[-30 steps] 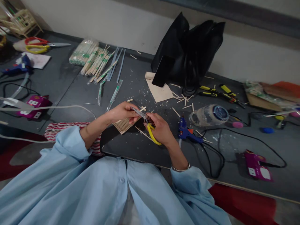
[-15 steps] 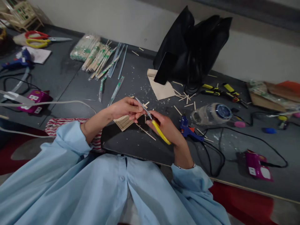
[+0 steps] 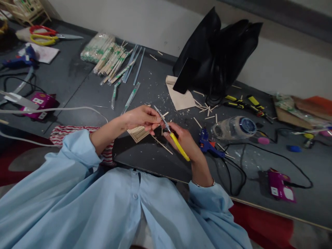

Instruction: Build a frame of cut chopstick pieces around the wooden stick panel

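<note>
My right hand (image 3: 181,138) is closed around yellow-handled scissors (image 3: 178,145), whose metal blades point up and to the left. Close to the blades, my left hand (image 3: 145,118) pinches with thumb and fingertips. What it holds is too small to make out. Beneath my left hand lies a flat panel of thin wooden sticks (image 3: 138,135), partly covered by the hand. A loose thin stick (image 3: 163,144) rests on the dark table (image 3: 145,157) between the panel and my right wrist.
Wrapped chopsticks (image 3: 111,60) lie at the back left, with glue sticks (image 3: 139,65) beside them. A black bag (image 3: 207,52) stands against the wall. To the right are a blue glue gun (image 3: 207,143), a plastic bottle (image 3: 233,127), pliers (image 3: 238,103) and trailing cords.
The camera view has shifted slightly. Both hands stay close together, with the scissors still in my right hand and the blades beside my left fingertips.
</note>
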`<state>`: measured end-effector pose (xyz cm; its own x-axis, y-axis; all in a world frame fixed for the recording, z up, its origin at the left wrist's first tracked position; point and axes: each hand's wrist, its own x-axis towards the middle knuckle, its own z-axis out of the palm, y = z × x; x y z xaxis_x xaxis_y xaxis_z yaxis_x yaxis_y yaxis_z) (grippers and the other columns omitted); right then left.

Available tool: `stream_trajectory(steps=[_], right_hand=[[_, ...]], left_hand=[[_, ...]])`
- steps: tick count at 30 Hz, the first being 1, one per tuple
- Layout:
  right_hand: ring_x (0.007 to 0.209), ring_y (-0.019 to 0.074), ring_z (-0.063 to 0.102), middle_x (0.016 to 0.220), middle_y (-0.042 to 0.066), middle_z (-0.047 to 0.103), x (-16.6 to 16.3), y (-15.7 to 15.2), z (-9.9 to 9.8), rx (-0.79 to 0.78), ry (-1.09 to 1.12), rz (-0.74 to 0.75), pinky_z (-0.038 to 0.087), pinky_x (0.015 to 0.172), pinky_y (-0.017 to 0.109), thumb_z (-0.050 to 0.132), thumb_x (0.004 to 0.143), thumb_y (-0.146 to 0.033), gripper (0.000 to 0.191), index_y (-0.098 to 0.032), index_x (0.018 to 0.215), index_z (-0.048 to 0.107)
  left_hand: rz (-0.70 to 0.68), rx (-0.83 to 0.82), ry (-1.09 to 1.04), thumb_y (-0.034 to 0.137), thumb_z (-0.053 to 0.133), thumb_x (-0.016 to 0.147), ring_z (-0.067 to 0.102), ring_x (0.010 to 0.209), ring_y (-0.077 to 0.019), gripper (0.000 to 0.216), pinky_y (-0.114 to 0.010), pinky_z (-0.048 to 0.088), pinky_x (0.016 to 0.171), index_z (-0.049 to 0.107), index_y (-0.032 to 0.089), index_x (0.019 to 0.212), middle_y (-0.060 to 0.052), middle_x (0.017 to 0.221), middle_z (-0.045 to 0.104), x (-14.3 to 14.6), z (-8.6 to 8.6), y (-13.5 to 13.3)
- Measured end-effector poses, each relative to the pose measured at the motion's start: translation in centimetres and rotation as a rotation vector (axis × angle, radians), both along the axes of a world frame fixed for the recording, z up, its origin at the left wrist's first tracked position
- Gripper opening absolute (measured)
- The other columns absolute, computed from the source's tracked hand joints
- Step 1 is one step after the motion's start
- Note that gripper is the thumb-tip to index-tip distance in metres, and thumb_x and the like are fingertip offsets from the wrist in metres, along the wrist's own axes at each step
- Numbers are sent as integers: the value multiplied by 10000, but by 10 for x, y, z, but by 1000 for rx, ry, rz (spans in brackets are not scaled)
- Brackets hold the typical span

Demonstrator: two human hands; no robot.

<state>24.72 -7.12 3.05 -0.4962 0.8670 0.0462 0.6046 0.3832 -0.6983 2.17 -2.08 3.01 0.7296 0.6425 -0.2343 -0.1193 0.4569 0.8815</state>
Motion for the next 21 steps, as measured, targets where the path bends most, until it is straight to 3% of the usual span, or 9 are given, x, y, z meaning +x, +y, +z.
stream_trajectory(steps=[4,9,13,16,21], right_hand=[[726,178,635,885,45,719,-2,-1,-2,27,-32,-18,471,691,266,538,890,-225,244,-206,1109,645],[673,170,610,868,43,711,-3,-3,-6,69,-60,-31,456,672,266,538,855,-201,271,-211,1106,640],[673,172,597,883,45,706,-3,-4,-7,81,-49,-49,452,678,274,532,848,-207,262,-215,1086,642],[655,158,571,865,30,687,-1,-5,-7,60,24,-111,450,665,270,537,857,-233,217,-214,1051,633],[656,154,547,809,3,643,3,-8,-7,37,113,-210,446,642,270,559,874,-300,181,-214,1021,618]], left_hand=[[-6,-22,-26,299,774,833,518,424,-47,202,-293,625,655,738,100,839,8,595,643,-2,-1,0],[-60,-61,-49,336,786,812,693,580,-136,253,-251,598,607,750,88,846,-97,732,750,-7,-2,4],[-54,-72,-33,318,765,819,734,636,-180,240,-285,613,652,746,80,847,-138,793,773,-11,2,6],[6,-37,16,292,724,852,742,658,-186,220,-306,615,681,733,77,896,-144,815,770,-10,4,3],[-15,128,130,256,692,844,720,682,-142,187,-269,587,666,700,108,959,-88,835,755,6,-6,-9]])
